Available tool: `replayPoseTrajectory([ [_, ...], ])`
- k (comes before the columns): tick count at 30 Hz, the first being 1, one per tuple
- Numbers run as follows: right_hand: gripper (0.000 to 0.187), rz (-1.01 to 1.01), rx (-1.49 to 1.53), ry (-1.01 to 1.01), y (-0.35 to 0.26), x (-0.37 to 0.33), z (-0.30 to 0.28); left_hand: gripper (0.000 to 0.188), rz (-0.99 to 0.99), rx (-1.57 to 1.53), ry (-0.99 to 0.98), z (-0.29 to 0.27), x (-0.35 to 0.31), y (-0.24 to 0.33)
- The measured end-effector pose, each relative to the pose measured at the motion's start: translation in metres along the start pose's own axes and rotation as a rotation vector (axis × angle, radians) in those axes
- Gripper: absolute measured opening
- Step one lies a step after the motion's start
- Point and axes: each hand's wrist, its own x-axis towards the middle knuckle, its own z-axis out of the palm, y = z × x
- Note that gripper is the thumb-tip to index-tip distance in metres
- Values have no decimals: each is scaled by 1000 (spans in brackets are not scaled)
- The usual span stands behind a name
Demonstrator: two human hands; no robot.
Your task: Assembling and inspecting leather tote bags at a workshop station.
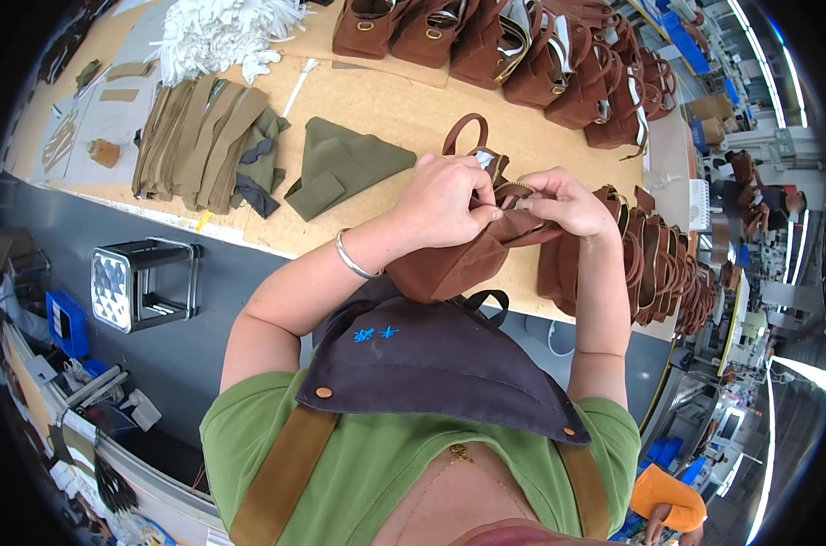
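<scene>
A brown handbag (pixel 449 266) with a looped handle is tilted at the table's near edge, close to my apron (pixel 431 364). My left hand (pixel 445 202) is closed on the rim of its opening, thumb and fingers bent together. On the opposite side of the opening, my right hand (pixel 568 205) pinches the edge beside a curved brass-coloured zipper (pixel 517 189). The fingertips of both hands are close together but apart. A bit of white lining shows behind the left fingers. The inside of the bag is mostly hidden by my hands.
Rows of similar brown bags (pixel 481 59) stand along the far side, and more bags (pixel 645 255) sit at my right. Left lie a folded olive cloth (pixel 349 159), stacked olive strips (pixel 190 146) and a white heap (pixel 217 36). A metal stool (pixel 145 284) stands on the floor.
</scene>
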Motion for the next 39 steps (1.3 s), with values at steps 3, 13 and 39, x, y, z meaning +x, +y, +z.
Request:
replayPoseTrajectory([
  [3, 22, 15, -5, -14, 4, 0, -5, 17, 38, 6, 50, 5, 0, -3],
  [13, 22, 76, -67, 8, -14, -1, 8, 16, 41, 42, 81, 5, -2, -3],
  [39, 17, 26, -488, 64, -35, 1, 10, 18, 89, -305, -52, 1, 10, -9],
])
